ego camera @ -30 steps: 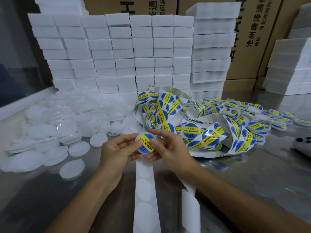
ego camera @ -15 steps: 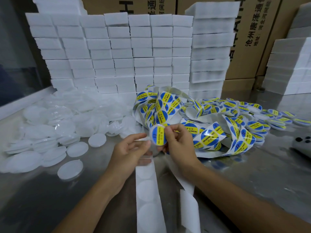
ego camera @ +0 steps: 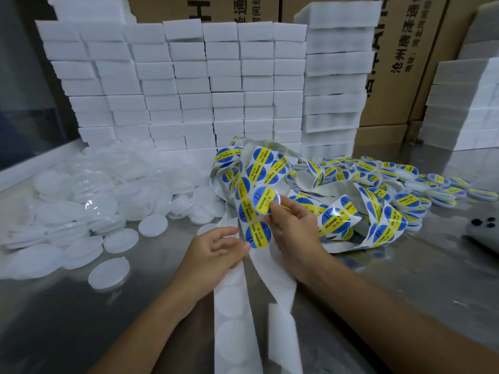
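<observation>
While the right hand [ego camera: 294,236] pinches a round clear lid [ego camera: 264,199] by its lower edge between thumb and fingertips, the lid stands tilted above the tabletop [ego camera: 405,279], its blue and yellow label facing the camera. Just below it the left hand [ego camera: 216,252] holds the sticker strip [ego camera: 247,211], thumb curled onto the strip's edge beside the next sticker [ego camera: 258,236]. Bare backing paper [ego camera: 232,306] runs from both hands down toward the person. Behind the hands the strip loops in a loose tangle. To the right lies a heap of labelled lids [ego camera: 405,184]; to the left, a heap of plain lids [ego camera: 81,201]. A grey phone [ego camera: 483,230] lies at the right edge. White foam blocks [ego camera: 189,76] are stacked at the back, with cardboard cartons [ego camera: 391,63] behind them.
</observation>
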`<action>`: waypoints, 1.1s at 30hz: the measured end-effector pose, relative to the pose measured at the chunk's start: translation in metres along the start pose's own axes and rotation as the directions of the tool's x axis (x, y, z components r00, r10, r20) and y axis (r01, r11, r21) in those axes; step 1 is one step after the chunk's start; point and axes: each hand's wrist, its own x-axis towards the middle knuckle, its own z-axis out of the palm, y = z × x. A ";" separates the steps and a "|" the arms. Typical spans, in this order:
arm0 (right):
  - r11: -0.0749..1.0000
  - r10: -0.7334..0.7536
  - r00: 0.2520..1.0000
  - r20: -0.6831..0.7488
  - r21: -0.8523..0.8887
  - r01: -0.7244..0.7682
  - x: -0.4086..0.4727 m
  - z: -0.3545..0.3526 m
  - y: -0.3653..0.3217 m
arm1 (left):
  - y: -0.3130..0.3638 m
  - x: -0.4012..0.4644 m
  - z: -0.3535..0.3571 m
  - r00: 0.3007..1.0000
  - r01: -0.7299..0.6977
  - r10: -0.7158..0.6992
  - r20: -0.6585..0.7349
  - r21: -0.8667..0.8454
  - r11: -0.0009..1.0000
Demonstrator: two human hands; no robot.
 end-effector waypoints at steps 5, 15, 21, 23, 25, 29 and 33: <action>0.997 0.080 0.980 0.183 -0.001 -0.081 -0.006 0.005 0.000 | -0.002 0.003 0.000 0.996 -0.005 -0.004 -0.094 -0.097 0.995; 0.748 -0.503 0.864 0.029 -0.486 0.452 0.022 -0.022 -0.055 | -0.008 0.012 -0.009 0.992 0.040 -0.067 -0.108 -0.237 0.971; 0.774 -0.444 0.864 -0.239 -0.588 0.235 0.090 -0.080 -0.104 | -0.009 0.014 -0.009 0.991 0.036 -0.063 -0.116 -0.227 0.973; 0.721 -0.422 0.872 -0.247 -0.675 0.157 0.108 -0.098 -0.113 | -0.010 0.015 -0.009 0.992 0.031 -0.057 -0.116 -0.212 0.977; 0.669 -0.390 0.889 -0.239 -0.738 0.095 0.122 -0.111 -0.117 | -0.011 0.015 -0.008 0.991 0.028 -0.053 -0.121 -0.201 0.979; 0.606 -0.256 0.922 -0.291 -0.791 -0.082 0.130 -0.122 -0.116 | -0.011 0.015 -0.008 0.988 0.035 -0.061 -0.141 -0.182 0.983; 0.508 -0.332 0.899 -0.286 -0.857 -0.085 0.126 -0.122 -0.113 | -0.010 0.015 -0.005 0.987 0.026 -0.042 -0.155 -0.104 0.994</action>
